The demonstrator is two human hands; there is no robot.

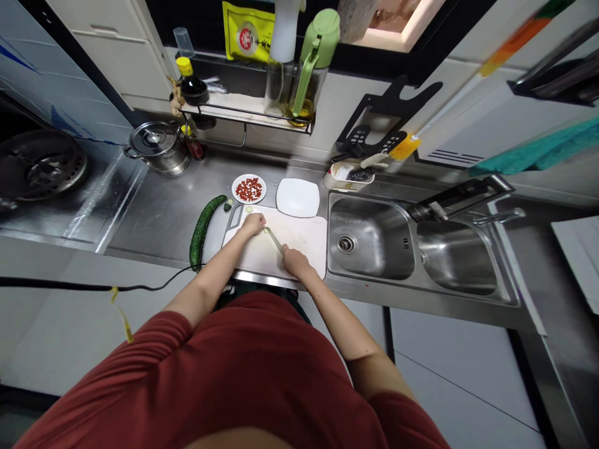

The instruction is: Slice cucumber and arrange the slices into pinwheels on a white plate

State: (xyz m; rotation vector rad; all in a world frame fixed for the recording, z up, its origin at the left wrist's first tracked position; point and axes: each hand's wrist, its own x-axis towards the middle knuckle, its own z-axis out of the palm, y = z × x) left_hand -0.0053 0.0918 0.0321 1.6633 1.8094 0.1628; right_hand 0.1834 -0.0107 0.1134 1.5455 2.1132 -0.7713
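My right hand (294,260) is wrapped round the handle of a knife (274,239), its blade slanting up and left over the white cutting board (299,243). My left hand (253,223) is closed at the board's upper left, close to the knife tip; what its fingers hold is too small to make out. A small pale green slice (266,231) lies between its fingertips and the blade. Another slice (249,209) rests near the board's top edge. Left of the board lies a long dark green cucumber (204,231), with small cut end pieces (228,205) beside it.
Behind the board stand a plate of chopped red pieces (249,189) and a white square plate (298,197). A double sink (369,274) is on the right. A lidded steel pot (161,149) stands at the back left, below a shelf (243,105) with bottles.
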